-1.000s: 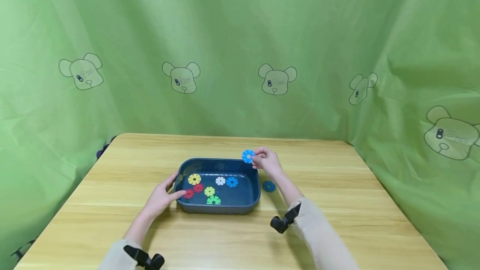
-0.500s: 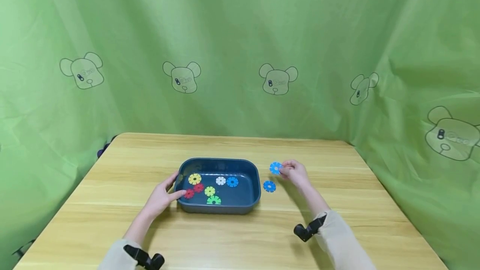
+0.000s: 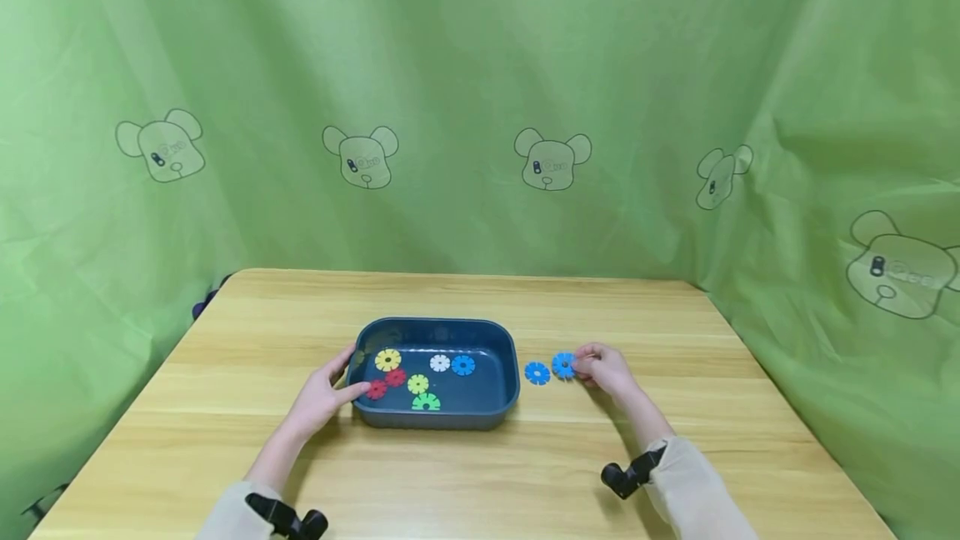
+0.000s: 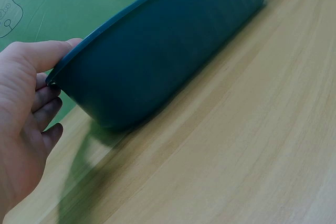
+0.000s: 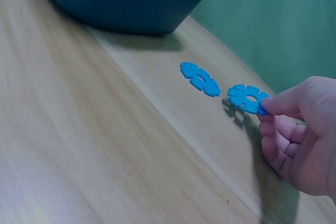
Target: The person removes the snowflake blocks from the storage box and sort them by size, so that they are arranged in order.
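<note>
A dark blue rectangular tub (image 3: 435, 421) stands on the table, and my left hand (image 3: 321, 397) grips its left end, thumb over the rim. The left wrist view shows the thumb and fingers around that rim. To the right of the tub, my right hand (image 3: 606, 369) pinches a blue notched plastic disc (image 5: 247, 98) by its edge. A shadow below it in the right wrist view shows it slightly above the table. Another blue disc (image 3: 537, 373) lies flat between the tub and the held one.
Inside the tub lie several flower-like discs: a yellow disc (image 3: 387, 359), red disc (image 3: 395, 377), white disc (image 3: 440, 363), blue disc (image 3: 463, 365) and green disc (image 3: 426, 402). Behind the wooden table (image 3: 600, 307) hangs a green curtain (image 3: 450, 223) with bear-head drawings.
My right hand has carried the blue disc from above the tub's right rear corner rightward and down beside the blue disc on the table. The left hand stays at the tub.
</note>
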{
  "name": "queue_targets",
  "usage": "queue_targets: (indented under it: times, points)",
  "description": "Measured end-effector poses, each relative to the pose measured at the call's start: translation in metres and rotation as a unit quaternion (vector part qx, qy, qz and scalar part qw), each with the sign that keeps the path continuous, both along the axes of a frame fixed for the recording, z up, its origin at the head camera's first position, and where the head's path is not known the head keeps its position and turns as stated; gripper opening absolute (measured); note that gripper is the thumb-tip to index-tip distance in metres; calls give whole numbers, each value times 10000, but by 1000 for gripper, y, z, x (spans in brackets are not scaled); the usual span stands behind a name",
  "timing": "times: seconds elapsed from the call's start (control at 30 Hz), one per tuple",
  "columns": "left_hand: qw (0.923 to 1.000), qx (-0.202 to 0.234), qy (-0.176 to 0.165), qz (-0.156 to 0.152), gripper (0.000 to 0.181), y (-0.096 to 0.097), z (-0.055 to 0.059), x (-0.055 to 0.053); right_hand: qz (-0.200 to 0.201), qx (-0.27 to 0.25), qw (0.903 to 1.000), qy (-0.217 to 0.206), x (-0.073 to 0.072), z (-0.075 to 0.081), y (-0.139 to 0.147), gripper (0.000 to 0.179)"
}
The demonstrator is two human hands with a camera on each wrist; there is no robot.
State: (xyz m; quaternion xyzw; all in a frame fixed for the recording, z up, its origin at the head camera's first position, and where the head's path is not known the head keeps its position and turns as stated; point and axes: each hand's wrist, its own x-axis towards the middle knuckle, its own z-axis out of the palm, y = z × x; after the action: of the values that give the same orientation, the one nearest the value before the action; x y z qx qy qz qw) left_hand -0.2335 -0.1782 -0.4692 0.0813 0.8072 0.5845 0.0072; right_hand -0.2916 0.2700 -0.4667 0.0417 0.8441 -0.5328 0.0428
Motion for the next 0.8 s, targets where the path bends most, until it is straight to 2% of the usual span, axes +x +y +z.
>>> queue_targets:
  times: [0.3, 0.8]
  points:
    - [10000, -16, -22, 51, 73, 1, 1, 2, 25, 435, 9990, 95, 1, -3, -2, 18]
    - [9999, -53, -94, 34, 75, 0, 1, 1, -213, 888, 9955, 256, 3, -6, -7, 16]
